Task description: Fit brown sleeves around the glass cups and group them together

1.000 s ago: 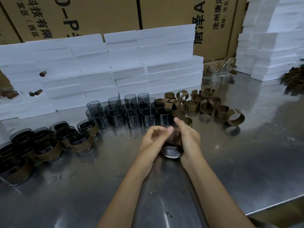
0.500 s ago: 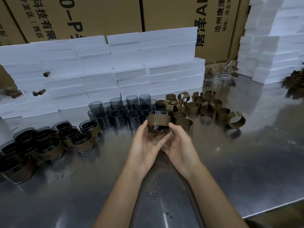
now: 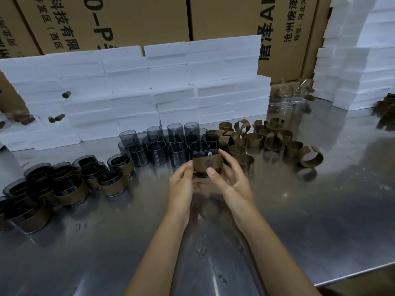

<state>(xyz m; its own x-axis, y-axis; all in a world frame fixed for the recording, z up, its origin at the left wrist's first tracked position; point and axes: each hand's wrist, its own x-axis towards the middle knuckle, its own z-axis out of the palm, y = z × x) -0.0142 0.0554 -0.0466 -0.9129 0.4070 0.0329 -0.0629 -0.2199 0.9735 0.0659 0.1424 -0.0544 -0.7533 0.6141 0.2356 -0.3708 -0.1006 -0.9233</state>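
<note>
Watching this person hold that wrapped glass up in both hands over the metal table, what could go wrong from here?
1. The sleeved cup is held above the steel table only by the fingertips of the left hand and right hand; a slip could drop and crack it.
2. The bare glass cups stand packed just behind; a careless reach might knock them together.
3. The finished sleeved cups are crowded, so setting this one down could bump them.

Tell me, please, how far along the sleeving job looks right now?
Done: a cluster of sleeved cups stands grouped at the left. In hand: the left hand and right hand hold one cup with its sleeve on. Left: a block of bare cups and a pile of loose sleeves.
</note>
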